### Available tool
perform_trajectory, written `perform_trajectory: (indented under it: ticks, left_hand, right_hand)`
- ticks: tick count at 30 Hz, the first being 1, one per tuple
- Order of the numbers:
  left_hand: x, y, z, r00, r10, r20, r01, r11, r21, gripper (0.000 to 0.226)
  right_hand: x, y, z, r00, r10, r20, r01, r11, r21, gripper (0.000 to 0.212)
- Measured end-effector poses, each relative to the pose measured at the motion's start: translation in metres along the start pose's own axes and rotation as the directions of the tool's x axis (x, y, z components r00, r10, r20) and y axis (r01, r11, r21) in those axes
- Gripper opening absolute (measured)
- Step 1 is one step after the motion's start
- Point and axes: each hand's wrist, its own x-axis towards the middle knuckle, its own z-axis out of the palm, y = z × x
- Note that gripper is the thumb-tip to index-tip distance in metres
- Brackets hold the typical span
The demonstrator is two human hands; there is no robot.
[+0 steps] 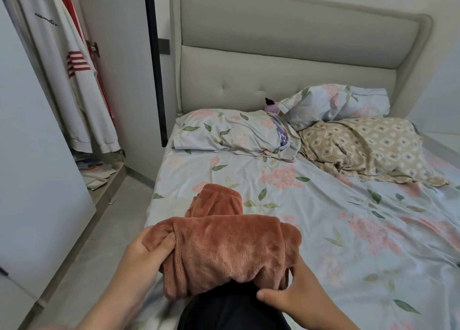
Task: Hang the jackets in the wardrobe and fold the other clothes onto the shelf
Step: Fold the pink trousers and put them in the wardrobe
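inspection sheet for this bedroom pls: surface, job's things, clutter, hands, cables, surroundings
Surface: bed with a wrinkled floral sheet.
Job's things: rust fleece garment partly folded at the bed's near left edge; white jacket with red stripes hanging in the wardrobe.
Clutter: left floral pillow, right floral pillow, beige patterned pillow, papers on the wardrobe floor.
Hands: left hand grips the garment's left end; right hand has its fingers tucked under the near right edge.
Cables: nothing seen.
Surroundings: padded headboard, grey floor.
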Motion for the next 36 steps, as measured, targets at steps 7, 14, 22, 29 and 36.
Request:
perform_trajectory:
  ticks: [7, 14, 22, 29, 36]
  left_hand:
    - [0.001, -0.004, -0.035, 0.799, -0.174, 0.576, -0.003, 0.956, 0.293, 0.089]
    - [0.002, -0.029, -0.001, 0.992, -0.074, 0.103, 0.046, 0.967, 0.249, 0.016]
    - [0.029, -0.043, 0.003, 0.964, -0.042, 0.262, 0.01, 0.993, 0.12, 0.078]
    - [0.039, -0.08, -0.001, 0.982, -0.001, 0.19, -0.068, 0.932, 0.356, 0.057]
    - [0.082, -0.07, 0.022, 0.998, 0.061, -0.006, -0.058, 0.968, 0.243, 0.019]
  right_hand:
    - [0.019, -0.005, 0.005, 0.994, 0.106, 0.007, -0.105, 0.967, 0.233, 0.023]
    - [0.035, 0.008, 0.003, 0.984, 0.123, 0.13, -0.159, 0.933, 0.323, 0.015]
    - [0.058, 0.03, 0.016, 0.979, 0.201, 0.036, -0.193, 0.847, 0.496, 0.028]
    - [0.055, 0.052, 0.021, 0.947, 0.103, 0.305, -0.255, 0.82, 0.513, 0.074]
    - [0.097, 0.069, 0.009, 0.945, 0.298, 0.134, -0.318, 0.749, 0.582, 0.035]
